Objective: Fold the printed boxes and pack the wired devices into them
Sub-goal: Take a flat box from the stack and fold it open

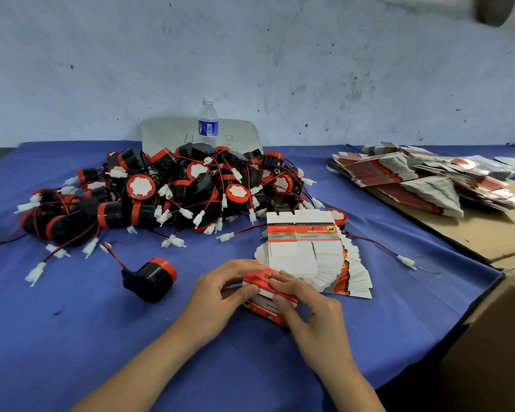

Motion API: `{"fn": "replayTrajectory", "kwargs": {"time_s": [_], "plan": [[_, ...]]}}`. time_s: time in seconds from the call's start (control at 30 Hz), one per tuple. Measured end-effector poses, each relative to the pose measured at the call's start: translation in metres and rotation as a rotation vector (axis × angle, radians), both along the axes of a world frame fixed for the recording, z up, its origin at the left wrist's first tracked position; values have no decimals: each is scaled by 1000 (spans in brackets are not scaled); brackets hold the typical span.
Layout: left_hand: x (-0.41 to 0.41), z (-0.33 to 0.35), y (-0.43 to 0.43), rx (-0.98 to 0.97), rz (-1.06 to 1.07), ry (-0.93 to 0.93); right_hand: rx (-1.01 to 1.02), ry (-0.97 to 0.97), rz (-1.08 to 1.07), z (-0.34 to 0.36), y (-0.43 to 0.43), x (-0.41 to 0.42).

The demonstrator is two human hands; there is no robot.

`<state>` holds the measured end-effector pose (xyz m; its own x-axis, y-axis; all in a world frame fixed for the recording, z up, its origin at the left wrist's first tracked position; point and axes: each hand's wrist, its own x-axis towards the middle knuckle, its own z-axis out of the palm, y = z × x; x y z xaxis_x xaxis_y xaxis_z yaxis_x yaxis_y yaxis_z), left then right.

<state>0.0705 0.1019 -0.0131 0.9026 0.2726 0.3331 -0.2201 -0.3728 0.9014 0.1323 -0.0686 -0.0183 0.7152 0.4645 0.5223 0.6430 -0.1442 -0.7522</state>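
Dozens of black-and-red wired devices [173, 191] lie heaped across the middle of the blue tablecloth [72, 337], round plastic housings tangled in thin red-and-black leads with white plug ends. That heap suggests most of the packing is yet to do; no finished, filled box shows anywhere. At the upper right, flat printed blanks [422, 179] fan out in glossy red-and-white stacks on brown cardboard. A smaller fanned stack of blanks [318, 257] sits just right of centre, stiff card with scalloped flaps. One device [150, 278] lies apart, left of the hands, probably next for packing. Low in the centre, one printed box [268, 295] is being folded on the cloth. The left hand [220, 292] curls round its left end, thumb on top. The right hand [304, 307] pinches its near edge, fingers pressing the red top panel down. A clear water bottle [208, 123] stands behind the heap.
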Motion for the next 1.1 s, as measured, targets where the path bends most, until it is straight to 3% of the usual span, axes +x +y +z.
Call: {"fn": "replayTrajectory", "kwargs": {"time_s": [0.23, 0.4, 0.63, 0.73, 0.87, 0.93, 1.0, 1.1], "plan": [[1, -3, 9, 47, -32, -19, -131, 22, 181, -1, -9, 6], [0, -3, 14, 117, -83, 7, -198, 20, 162, -2, -14, 11], [-13, -11, 21, 545, -42, 37, -210, 20, 137, -2, -12, 12], [-14, -8, 15, 710, 67, -104, -172, 56, 125, -1, -11, 14], [-13, -5, 10, 915, 38, -182, -17, 94, 55, 4, -9, 10], [-16, -6, 10, 817, 47, -168, 60, 184, 80, 9, -8, 8], [-20, -5, 4, 567, 58, -117, 143, 357, 101, 10, -6, 8], [-9, 14, -19, 217, 197, -195, 335, 690, 41, 14, 0, 16]]}}
